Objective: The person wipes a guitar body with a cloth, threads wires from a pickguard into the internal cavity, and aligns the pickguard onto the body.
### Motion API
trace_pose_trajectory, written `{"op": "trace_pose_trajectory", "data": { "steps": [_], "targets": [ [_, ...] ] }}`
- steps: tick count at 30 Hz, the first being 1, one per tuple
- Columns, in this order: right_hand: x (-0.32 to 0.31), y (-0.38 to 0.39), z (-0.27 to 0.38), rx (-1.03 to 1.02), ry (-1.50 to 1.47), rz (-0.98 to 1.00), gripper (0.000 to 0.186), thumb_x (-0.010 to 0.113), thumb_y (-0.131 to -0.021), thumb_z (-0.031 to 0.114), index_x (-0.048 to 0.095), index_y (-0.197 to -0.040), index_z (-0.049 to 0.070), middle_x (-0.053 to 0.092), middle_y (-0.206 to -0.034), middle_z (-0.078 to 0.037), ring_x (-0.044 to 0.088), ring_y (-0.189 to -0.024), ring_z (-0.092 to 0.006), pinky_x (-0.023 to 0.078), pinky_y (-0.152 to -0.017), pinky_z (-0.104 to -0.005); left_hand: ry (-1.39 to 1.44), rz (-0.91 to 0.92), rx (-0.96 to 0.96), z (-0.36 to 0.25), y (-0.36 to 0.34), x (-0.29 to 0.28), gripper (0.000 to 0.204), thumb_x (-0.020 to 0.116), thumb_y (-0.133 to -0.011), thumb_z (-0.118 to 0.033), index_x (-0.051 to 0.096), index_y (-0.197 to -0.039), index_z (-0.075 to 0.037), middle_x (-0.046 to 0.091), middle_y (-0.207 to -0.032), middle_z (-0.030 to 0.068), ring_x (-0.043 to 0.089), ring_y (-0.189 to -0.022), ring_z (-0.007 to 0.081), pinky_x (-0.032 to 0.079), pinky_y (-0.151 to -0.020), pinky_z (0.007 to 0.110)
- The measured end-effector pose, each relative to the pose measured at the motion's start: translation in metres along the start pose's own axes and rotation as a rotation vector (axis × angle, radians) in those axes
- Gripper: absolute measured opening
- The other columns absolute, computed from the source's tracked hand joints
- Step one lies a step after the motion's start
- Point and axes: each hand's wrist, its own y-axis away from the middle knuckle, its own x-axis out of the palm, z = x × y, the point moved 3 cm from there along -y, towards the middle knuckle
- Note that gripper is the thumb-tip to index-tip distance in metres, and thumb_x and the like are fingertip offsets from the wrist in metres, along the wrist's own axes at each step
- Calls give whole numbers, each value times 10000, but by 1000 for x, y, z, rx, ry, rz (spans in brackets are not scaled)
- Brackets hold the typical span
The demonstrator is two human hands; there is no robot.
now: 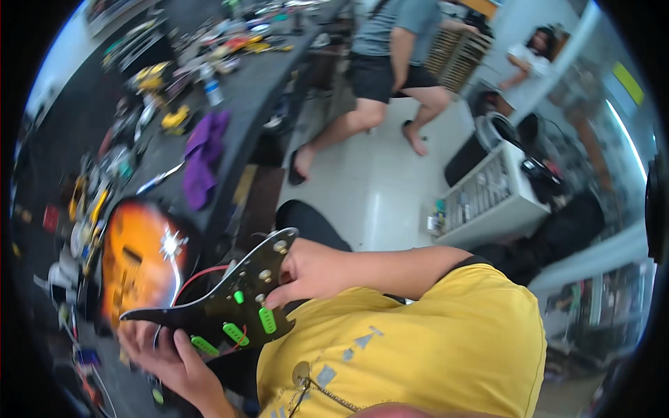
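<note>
A black guitar pickguard (219,312) with bright green pickups, metal knob shafts and red wires is held tilted over my lap. My left hand (174,359) grips its lower left end, thumb at the edge beside a pickup. My right hand (303,272) is closed on its upper right end near the shafts, with the fingers partly behind it. Just beyond the pickguard, a sunburst guitar body (136,261) lies on the dark workbench (254,90), a bright reflection on its glossy surface.
A purple cloth (203,157), yellow power tools (174,120) and scattered hand tools lie along the bench. A person in shorts (369,97) is in the aisle (376,195); another person (529,66) is farther back. A white drawer unit (488,198) and dark bin (463,160) stand at right.
</note>
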Motion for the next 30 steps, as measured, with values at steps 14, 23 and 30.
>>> {"op": "trace_pose_trajectory", "data": {
  "steps": [14,23,30],
  "targets": [
    [-21,54,11,153,218,-246,349,856,-954,332,754,-1073,20,723,-815,-67,637,-709,-134,515,-666,-333,-418,674,744,-57,-10,116,679,681,-1000,-489,573,-1430,25,631,-1326,198,560,-1327,413,275,-1190,595],
    [-17,48,42,153,56,-166,359,865,-965,341,742,-1055,17,721,-789,-64,669,-730,-127,525,-655,-309,-383,575,738,-36,-27,124,616,748,-884,-573,588,-1052,-3,576,-913,177,551,-927,420,365,-950,555],
    [-51,12,34,63,-90,-3,184,753,-1056,212,700,-1022,38,760,-859,-43,726,-715,-110,574,-663,-291,-233,606,526,-39,-60,79,609,716,-935,-509,604,-1127,58,556,-950,202,545,-898,429,429,-899,503]
  ]
}}
